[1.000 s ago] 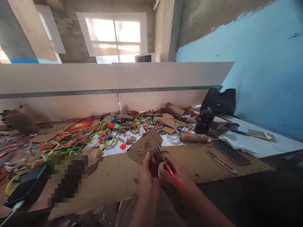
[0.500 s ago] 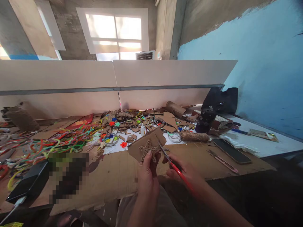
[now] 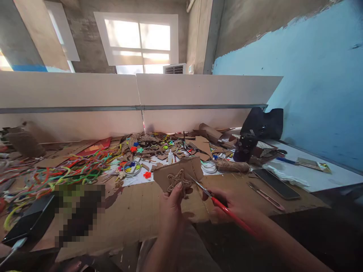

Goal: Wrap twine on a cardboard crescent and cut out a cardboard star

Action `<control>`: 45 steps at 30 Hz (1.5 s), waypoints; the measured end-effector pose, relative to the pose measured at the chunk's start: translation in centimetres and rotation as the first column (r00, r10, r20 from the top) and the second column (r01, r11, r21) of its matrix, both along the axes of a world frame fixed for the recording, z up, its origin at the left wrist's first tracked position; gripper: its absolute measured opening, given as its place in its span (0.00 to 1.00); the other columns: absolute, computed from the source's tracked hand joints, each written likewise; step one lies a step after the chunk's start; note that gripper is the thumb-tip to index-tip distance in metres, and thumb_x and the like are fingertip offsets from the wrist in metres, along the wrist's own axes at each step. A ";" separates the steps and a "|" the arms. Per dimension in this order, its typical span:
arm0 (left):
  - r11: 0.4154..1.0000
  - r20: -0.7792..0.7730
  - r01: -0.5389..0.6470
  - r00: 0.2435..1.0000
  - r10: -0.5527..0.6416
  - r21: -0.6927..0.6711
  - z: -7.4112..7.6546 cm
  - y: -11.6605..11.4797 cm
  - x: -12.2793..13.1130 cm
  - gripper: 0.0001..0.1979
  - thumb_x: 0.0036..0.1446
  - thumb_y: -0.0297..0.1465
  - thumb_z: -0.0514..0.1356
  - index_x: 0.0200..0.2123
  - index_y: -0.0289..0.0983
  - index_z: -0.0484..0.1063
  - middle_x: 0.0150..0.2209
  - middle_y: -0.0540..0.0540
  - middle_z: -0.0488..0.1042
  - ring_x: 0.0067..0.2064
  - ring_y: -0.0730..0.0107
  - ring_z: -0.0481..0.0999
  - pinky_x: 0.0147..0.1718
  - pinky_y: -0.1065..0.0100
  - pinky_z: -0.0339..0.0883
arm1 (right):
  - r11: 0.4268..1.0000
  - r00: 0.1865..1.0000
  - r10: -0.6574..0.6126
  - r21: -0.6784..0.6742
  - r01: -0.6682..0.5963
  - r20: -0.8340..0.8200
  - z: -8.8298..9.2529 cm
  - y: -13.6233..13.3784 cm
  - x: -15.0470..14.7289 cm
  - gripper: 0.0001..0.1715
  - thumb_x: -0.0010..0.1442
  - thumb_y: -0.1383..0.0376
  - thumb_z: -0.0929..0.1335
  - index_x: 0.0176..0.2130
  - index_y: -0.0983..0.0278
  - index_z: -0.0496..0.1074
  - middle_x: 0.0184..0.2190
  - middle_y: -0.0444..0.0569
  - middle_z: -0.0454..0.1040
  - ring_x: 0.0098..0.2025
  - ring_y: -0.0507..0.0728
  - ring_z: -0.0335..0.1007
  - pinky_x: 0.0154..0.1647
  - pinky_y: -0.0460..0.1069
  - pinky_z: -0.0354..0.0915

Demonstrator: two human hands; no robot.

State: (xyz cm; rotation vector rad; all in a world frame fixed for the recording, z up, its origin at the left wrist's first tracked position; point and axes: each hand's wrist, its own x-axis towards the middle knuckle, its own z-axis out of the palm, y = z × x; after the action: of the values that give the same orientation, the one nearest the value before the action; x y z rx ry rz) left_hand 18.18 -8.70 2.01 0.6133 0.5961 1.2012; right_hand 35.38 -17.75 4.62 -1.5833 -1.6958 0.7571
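Observation:
My left hand (image 3: pixel 172 207) is closed on a piece of brown cardboard (image 3: pixel 193 166), the thumb pressing on a star shape made of twine (image 3: pixel 176 180) that lies on its face. Red-handled scissors (image 3: pixel 222 206) are in my right hand (image 3: pixel 231 202), whose fingers wrap round the handles. The blades point up and left and meet the cardboard just right of the star. Whether the blades are apart is hard to tell. My left fingers are mostly hidden behind the cardboard.
Colourful cords (image 3: pixel 85 166) pile up on the left, near a black device (image 3: pixel 31 219). Cardboard scraps (image 3: pixel 202 145) and a small white bottle (image 3: pixel 170 156) lie ahead. To the right are a twine roll (image 3: pixel 232 166), a pink-handled tool (image 3: pixel 268 197) and a phone (image 3: pixel 276 184).
The cardboard has turned a little in my left hand. My right hand and the scissors have shifted to the right, and the blades lie flatter. The view has tilted slightly.

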 end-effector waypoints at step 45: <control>0.977 -0.088 0.209 0.973 -0.211 -0.036 -1.7 1.5 -0.5 0.17 0.36 0.36 0.77 0.30 0.35 0.81 0.26 0.47 0.80 0.27 0.68 0.77 0.31 0.68 0.70 | 0.999 0.988 0.045 -0.014 -0.043 0.147 -0.1 0.7 0.4 0.28 0.58 0.40 0.71 0.40 0.61 0.77 0.32 0.45 0.76 0.31 0.57 0.67 0.31 0.48 0.59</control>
State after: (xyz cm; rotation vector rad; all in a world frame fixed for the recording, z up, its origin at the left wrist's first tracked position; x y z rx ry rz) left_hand 17.71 -7.16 0.28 0.6944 0.6072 0.9695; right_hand 35.77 -17.04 4.49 -1.6492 -1.8405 0.6869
